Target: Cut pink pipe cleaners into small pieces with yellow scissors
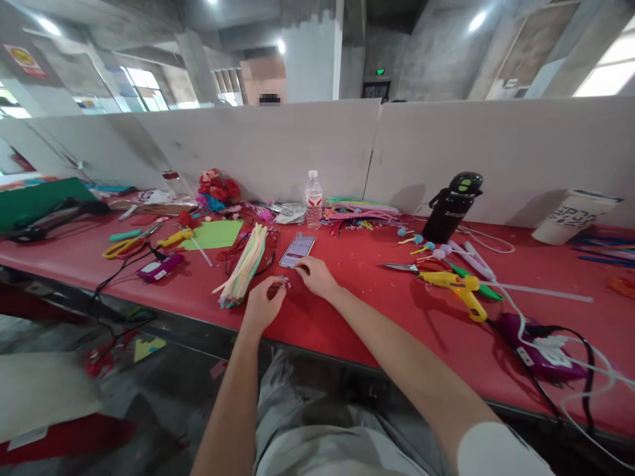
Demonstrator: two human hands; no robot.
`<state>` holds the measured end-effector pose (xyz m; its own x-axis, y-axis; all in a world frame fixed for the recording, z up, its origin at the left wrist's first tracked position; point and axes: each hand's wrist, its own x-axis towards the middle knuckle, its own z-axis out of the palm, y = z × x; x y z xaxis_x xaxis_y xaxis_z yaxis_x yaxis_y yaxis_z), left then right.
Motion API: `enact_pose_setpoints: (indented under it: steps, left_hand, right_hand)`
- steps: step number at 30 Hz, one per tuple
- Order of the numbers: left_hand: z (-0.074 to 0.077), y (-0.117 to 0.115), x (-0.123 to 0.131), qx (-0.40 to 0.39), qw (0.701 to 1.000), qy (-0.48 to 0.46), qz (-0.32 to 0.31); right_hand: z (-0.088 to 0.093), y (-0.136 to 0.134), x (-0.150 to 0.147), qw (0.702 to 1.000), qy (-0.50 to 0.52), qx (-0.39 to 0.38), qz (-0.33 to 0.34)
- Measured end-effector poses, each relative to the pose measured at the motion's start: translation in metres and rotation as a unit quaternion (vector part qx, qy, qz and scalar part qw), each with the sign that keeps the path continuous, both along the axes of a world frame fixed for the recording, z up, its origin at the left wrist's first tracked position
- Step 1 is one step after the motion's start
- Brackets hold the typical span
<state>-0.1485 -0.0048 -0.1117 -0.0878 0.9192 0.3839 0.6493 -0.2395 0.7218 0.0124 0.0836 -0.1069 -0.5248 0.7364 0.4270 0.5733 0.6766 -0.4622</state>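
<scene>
My left hand [265, 301] is closed in a pinch on a small pale bluish-purple piece [286, 281], too small to name, just above the red tabletop. My right hand [316, 277] has its fingers bent together at the lower edge of a phone [296, 252] with a lit screen. Whether those fingertips hold something or only touch the phone's edge is hidden. Left of my left hand lies a bundle of pale yellow and green fuzzy stems [244, 268], probably pipe cleaners.
A water bottle [313, 201] stands behind the phone. At right are a black flask [452, 208], scissors [401, 267], a yellow glue gun [459, 285] and a purple power strip [540, 350] with cords. Another yellow glue gun [174, 238] and green paper [215, 233] lie left.
</scene>
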Motion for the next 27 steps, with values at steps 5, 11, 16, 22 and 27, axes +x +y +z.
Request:
enact_pose_setpoints:
  steps: [5, 11, 16, 22, 27]
  left_hand:
    - [0.008, -0.002, 0.008, 0.001, 0.982, 0.145, -0.124]
    - [0.002, 0.003, 0.008, -0.013, 0.979, 0.204, -0.019]
    - [0.000, 0.004, 0.003, 0.060, 0.988, 0.141, 0.023]
    - [0.007, -0.002, 0.003, 0.079, 0.989, 0.103, 0.066]
    - [0.008, 0.007, 0.003, 0.034, 0.974, 0.179, 0.135]
  right_hand:
    - [0.002, 0.003, 0.053, 0.999, -0.020, 0.002, -0.048]
    - [-0.002, -0.002, 0.064, 0.996, -0.057, -0.020, -0.066]
    - [-0.004, -0.006, 0.073, 0.997, -0.053, -0.033, -0.046]
    - [-0.011, -0.007, 0.085, 0.995, 0.060, -0.083, -0.015]
    - [-0.006, -0.003, 0.088, 0.981, 0.169, -0.097, -0.007]
